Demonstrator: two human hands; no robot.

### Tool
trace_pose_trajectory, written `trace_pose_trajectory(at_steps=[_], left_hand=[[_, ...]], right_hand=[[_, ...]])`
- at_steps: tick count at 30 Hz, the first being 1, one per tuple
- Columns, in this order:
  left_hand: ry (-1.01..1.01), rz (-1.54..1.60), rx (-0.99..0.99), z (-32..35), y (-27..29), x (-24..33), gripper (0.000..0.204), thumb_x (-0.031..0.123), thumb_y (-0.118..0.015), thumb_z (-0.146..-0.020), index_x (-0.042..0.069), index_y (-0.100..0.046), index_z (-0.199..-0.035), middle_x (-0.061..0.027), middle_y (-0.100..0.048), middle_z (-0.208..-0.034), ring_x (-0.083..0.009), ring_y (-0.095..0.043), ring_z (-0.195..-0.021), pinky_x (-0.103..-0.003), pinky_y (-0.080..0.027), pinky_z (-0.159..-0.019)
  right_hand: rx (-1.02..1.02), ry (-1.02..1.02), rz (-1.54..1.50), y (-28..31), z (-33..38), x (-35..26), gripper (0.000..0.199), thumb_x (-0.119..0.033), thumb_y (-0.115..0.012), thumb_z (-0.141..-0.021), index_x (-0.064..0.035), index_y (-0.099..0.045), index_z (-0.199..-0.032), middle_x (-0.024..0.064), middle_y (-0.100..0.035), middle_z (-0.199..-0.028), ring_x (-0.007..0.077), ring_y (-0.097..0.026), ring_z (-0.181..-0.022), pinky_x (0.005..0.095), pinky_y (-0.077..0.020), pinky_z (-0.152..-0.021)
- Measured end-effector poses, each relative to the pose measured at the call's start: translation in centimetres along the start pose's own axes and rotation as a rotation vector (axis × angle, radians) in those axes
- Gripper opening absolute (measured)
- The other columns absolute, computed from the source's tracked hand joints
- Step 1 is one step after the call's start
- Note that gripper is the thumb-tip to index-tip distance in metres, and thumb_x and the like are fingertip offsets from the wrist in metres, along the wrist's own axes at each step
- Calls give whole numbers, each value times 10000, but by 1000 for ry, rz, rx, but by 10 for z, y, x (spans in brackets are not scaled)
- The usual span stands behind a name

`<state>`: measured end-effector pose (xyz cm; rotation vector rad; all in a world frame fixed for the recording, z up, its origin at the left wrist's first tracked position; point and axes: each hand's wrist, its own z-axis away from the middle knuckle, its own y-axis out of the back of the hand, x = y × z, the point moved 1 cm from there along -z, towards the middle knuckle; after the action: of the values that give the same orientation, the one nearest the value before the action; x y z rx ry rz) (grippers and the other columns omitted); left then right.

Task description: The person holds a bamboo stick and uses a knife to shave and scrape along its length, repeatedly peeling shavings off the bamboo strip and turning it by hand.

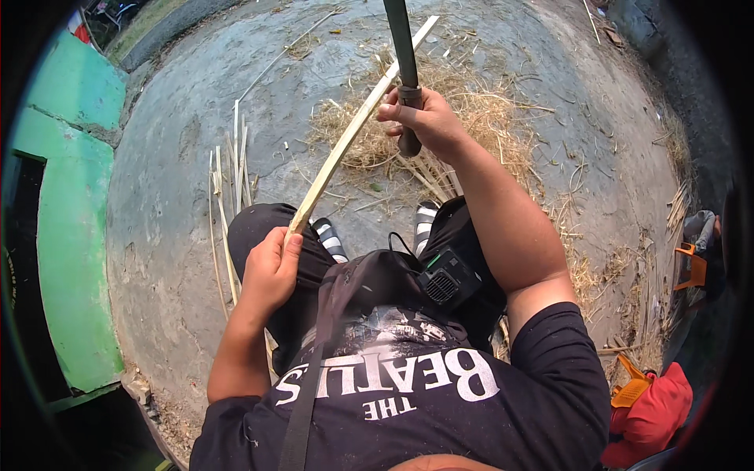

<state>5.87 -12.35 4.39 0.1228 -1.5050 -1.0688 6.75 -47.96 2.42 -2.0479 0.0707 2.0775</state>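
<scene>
My left hand [271, 268] is closed around the lower end of a long, pale bamboo strip [345, 141], just above my left knee. The strip slants up and away to the right, its far end passing behind a machete [403, 47]. My right hand [428, 122] grips the machete's dark handle, with the thumb and fingers wrapped round it near the collar. The dark blade points away from me and runs out of the top of the view. Whether blade and strip touch, I cannot tell.
Curly shavings [479, 118] lie heaped on the grey ground beyond my feet. Several thin strips [239, 165] lie to the left, near a green wall [71, 235]. A black device [449, 279] rests at my lap. At the right are people in red [656, 412] and grey clothing.
</scene>
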Motion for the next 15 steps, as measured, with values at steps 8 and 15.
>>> trace_pose_trajectory(at_steps=[8,15], left_hand=[[-35,-242,332,35,31,-23,432,422,-571,-1041,8,-599,-920,-238,-627,-726,-482,-618,-708,-511,-472,-616],[-36,-326,234,70,20,-74,418,398,-551,-1049,24,-564,-865,-256,-616,-692,-508,-618,-693,-548,-461,-578]], right_hand=[[-114,416,1185,-40,11,-9,200,-279,-707,-890,-87,-653,-870,151,-708,-800,380,-700,-803,495,-542,-697],[-38,283,1282,-38,-22,22,143,-212,-685,-827,-124,-669,-939,159,-718,-855,376,-712,-843,508,-565,-742]])
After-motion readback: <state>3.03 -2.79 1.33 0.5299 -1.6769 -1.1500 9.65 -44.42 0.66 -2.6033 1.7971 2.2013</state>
